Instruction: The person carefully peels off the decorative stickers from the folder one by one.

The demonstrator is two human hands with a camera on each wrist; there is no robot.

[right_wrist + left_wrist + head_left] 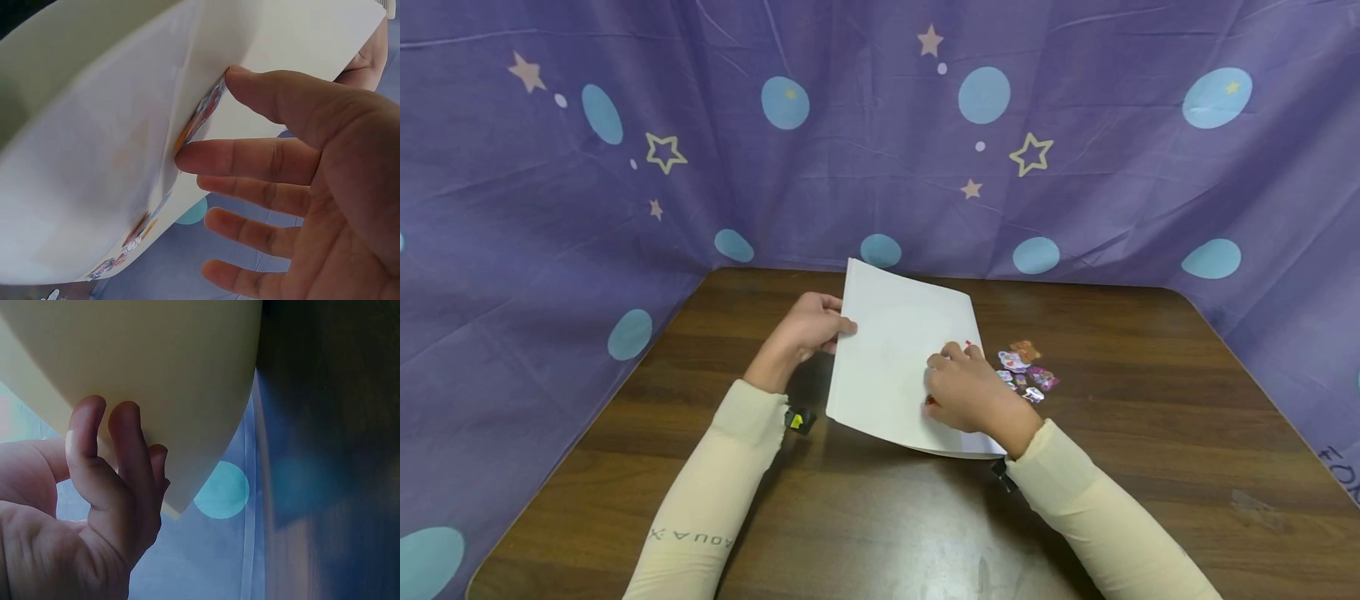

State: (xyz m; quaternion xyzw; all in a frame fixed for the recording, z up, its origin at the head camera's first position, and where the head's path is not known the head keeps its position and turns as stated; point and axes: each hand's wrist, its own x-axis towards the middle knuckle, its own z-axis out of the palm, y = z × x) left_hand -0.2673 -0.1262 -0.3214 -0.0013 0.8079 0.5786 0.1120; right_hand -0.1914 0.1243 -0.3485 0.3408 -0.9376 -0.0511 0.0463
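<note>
A white paper booklet or folded sheet is held tilted above the table. My left hand grips its left edge, thumb on the front face and fingers behind. My right hand is over its lower right part. In the right wrist view, a colourful sticker lies against the page, with the right thumb touching one end and the index fingertip the other; these fingers are fairly straight and spread. More stickers show farther along the page. From the head, the right hand hides most of them.
Several loose cartoon stickers lie on the brown wooden table, to the right of the paper. A purple curtain with stars and blue spots hangs behind and around the table.
</note>
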